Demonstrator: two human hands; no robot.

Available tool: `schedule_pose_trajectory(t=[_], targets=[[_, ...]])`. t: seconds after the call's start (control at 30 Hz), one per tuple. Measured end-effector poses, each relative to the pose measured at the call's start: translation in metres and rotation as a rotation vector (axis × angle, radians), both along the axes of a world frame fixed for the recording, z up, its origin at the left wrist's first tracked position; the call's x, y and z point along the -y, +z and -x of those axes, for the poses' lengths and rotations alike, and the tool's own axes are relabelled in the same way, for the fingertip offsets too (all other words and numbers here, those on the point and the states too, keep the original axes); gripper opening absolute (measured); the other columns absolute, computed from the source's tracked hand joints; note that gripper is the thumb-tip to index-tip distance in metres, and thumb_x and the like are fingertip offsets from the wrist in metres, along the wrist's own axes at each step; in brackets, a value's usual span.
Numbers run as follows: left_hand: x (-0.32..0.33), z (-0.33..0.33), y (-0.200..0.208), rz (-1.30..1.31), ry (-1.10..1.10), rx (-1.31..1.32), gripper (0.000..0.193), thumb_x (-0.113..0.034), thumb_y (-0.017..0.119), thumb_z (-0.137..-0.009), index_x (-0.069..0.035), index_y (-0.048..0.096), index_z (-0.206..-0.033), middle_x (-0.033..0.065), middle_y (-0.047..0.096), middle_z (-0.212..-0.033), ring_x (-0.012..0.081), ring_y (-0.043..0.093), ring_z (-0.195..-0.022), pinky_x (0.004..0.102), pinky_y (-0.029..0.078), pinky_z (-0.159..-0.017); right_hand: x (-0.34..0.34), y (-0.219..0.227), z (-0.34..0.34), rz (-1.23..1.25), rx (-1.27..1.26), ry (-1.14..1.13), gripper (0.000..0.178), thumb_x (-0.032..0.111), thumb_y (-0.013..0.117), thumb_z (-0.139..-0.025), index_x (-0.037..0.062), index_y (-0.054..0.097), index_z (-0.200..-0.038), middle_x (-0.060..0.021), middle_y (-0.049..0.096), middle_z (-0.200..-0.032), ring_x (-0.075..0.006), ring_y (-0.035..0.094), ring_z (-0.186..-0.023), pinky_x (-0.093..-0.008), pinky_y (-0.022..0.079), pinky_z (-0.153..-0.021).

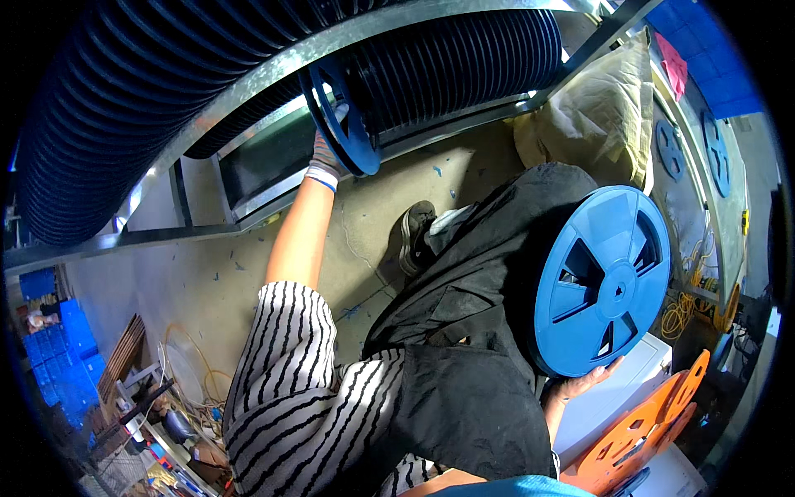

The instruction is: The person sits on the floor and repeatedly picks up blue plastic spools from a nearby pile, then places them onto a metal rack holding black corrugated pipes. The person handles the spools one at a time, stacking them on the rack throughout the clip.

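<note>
- Where the left arm stretches up and away from the body: left hand [327,155] in a grey glove with a white cuff, closed on the rim of a blue reel [345,116].
- Stands on edge, that blue reel, set in the metal rack [273,65] at the break in a long row of black ribbed reels [157,83].
- Fills the top of the view, this row, curving from the far left to the upper middle.
- Down at the lower right: right hand [585,383], bare, palm up, fingers curled under the bottom edge of a second blue reel [601,282].
- Holds this second reel upright against the black apron [464,373], flat spoked face toward the camera, well apart from the one in the rack.
- Just beside the right hand: a white box [627,389], and next to it a few orange reels [642,432] leaning on edge.
- Below the left arm: a black-and-white striped sleeve [281,373].
- Between arm and apron: one dark shoe [414,236] on the concrete floor [207,273].
- At the upper right: a beige sack [604,108] beside the rack's end.
- At the far left, low down: stacked blue crates [70,348].
- Near the right rim, past the second reel: a coil of yellow cable [679,315].
</note>
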State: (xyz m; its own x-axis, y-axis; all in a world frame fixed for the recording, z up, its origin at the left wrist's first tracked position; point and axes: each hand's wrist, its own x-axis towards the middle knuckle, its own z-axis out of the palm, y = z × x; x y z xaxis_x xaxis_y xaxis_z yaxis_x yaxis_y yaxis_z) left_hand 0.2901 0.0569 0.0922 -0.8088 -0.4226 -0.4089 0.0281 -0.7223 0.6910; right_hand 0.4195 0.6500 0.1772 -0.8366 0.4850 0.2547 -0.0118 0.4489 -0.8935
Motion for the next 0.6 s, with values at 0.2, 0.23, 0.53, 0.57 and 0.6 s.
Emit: schedule_pose_trajectory(t=[0.2,0.23,0.53,0.57,0.6], targets=[[0.042,0.038,-0.049,0.240,-0.008,-0.017,0.039,-0.033,0.054,-0.094,-0.012,0.052,-0.127,0.0090,0.057,-0.116,0.0254,0.054,-0.104,0.0375,0.043,-0.090,0.003,0.002,0.000,0.137,0.009,0.034,0.063,0.041,0.035,-0.095,0.0097,0.025,-0.149,-0.0152,0.026,-0.150,-0.0296,0.034,-0.135,-0.0463,0.030,-0.111],[0.044,0.048,-0.049,0.161,-0.056,-0.017,0.048,-0.035,0.048,-0.097,-0.012,0.043,-0.139,0.0092,0.049,-0.138,0.0295,0.048,-0.122,0.0398,0.035,-0.106,0.005,0.004,0.000,0.138,0.012,0.035,0.063,0.041,0.036,-0.095,0.0096,0.025,-0.149,-0.0152,0.026,-0.151,-0.0296,0.033,-0.135,-0.0463,0.029,-0.111],[0.078,0.113,-0.107,0.204,-0.115,0.110,0.063,-0.059,0.037,-0.093,-0.010,0.053,-0.130,0.0097,0.058,-0.129,0.0255,0.051,-0.118,0.0365,0.038,-0.101,0.010,0.006,0.003,0.106,-0.017,0.005,0.063,0.040,0.036,-0.096,0.0055,0.027,-0.148,-0.0154,0.027,-0.151,-0.0291,0.031,-0.136,-0.0453,0.025,-0.113],[0.077,0.114,-0.106,0.238,-0.110,0.126,0.066,-0.060,0.036,-0.093,-0.009,0.050,-0.133,0.0101,0.058,-0.130,0.0251,0.050,-0.120,0.0356,0.037,-0.102,0.007,0.004,0.002,0.041,-0.009,-0.010,0.062,0.039,0.036,-0.096,0.0052,0.027,-0.147,-0.0154,0.027,-0.151,-0.0288,0.031,-0.136,-0.0451,0.024,-0.113],[0.078,0.114,-0.103,0.103,-0.070,0.140,0.064,-0.056,0.036,-0.095,-0.009,0.047,-0.136,0.0107,0.057,-0.130,0.0249,0.050,-0.120,0.0357,0.036,-0.103,0.001,0.000,0.001,-0.023,0.000,-0.024,0.062,0.039,0.036,-0.096,0.0048,0.027,-0.147,-0.0154,0.027,-0.151,-0.0284,0.031,-0.136,-0.0448,0.024,-0.113]])
